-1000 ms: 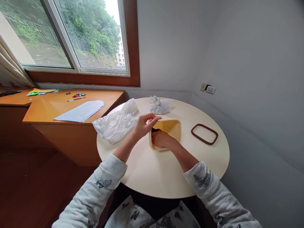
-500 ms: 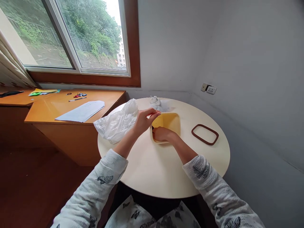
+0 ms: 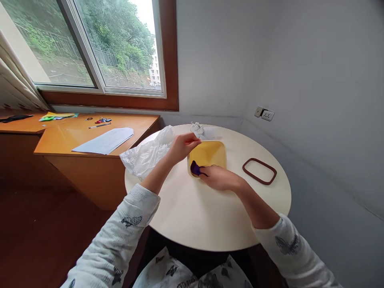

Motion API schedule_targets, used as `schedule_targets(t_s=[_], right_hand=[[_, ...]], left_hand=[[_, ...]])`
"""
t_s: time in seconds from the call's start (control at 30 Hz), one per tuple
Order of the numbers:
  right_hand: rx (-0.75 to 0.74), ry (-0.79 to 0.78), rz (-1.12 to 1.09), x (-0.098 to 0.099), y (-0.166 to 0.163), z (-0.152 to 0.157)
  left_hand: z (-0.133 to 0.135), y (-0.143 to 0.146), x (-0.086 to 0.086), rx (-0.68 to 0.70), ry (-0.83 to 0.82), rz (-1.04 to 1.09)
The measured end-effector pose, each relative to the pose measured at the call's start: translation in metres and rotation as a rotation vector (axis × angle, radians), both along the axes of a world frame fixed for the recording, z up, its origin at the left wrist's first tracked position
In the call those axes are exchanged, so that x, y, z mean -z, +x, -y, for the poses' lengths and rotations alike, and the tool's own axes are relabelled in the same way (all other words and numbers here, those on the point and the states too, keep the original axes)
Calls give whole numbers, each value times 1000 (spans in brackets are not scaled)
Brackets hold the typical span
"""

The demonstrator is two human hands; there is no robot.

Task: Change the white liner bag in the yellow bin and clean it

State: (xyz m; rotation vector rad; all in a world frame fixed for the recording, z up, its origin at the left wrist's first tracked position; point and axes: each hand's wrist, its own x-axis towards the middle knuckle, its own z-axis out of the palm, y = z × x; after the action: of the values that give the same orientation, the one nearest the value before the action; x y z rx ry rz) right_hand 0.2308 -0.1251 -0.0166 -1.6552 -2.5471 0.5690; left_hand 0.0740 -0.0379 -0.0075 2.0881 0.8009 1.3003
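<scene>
A yellow plastic bin (image 3: pixel 210 151) stands on the round table with its opening tilted toward me. My left hand (image 3: pixel 185 145) is closed on its far left rim, thumb and fingers pinched together there. My right hand (image 3: pixel 217 177) is at the near side of the bin's mouth, its fingers closed around a dark purple cloth (image 3: pixel 195 168). The crumpled cloth sticks out to the left of the fingers, over the opening. Part of it is hidden in the hand. My right wrist and palm cover the bin's near right edge.
A brown rim frame (image 3: pixel 259 171) lies on the round white table (image 3: pixel 192 224) at right. Left of the bin is a crumpled clear plastic bag (image 3: pixel 147 154); a knotted bag (image 3: pixel 197 129) sits behind it. Papers (image 3: pixel 103 141) lie on the wooden desk.
My right hand has risen out of the bin toward me and to the right, bringing the purple cloth into view. My left hand stays on the rim.
</scene>
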Motion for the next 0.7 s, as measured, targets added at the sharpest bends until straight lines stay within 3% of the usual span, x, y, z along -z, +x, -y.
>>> schedule_targets(t_s=[0.17,0.33,0.47,0.57,0.7], right_hand=[[-25,97,-10,-5,8,26],[-29,328,190,22,6,13],[-16,383,286,38,2,-1],[11,377,299,35,-2,-5],[100,382,238,23,-6,-13]], left_hand=[[-4,2,3,31,-43,-2],[-6,5,7,77,-49,34],[-7,8,8,53,-91,99],[-7,5,13,37,-105,169],[-6,-2,29,137,-192,200]])
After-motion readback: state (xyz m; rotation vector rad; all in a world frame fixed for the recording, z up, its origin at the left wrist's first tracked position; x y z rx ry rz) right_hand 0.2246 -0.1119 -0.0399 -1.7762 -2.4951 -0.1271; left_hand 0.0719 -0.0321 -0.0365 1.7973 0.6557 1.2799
